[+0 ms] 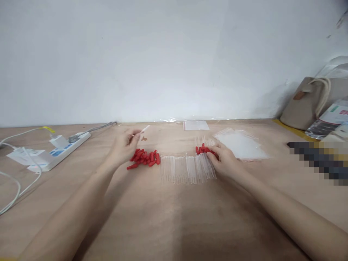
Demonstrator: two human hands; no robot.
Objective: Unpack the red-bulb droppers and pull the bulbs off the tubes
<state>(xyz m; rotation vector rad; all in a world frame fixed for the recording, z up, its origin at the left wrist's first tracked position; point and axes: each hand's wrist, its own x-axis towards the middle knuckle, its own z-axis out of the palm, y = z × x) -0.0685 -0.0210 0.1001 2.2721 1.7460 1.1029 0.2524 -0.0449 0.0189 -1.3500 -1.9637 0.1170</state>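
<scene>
My left hand [124,145] is raised just above the table and pinches one thin clear tube [144,129] that points up and to the right. Right below it lies a loose heap of small red caps [144,158]. A row of several clear tubes [187,168] lies flat across the middle of the table. My right hand [224,159] rests on the right end of that row, fingers curled against tubes fitted with red caps [202,149].
A stack of clear plastic bags [240,145] lies to the right of my right hand, a smaller zip bag [195,125] near the wall. A white power strip [61,150] with chargers and cables sits at left. A beige bag [310,101] and packets stand at far right.
</scene>
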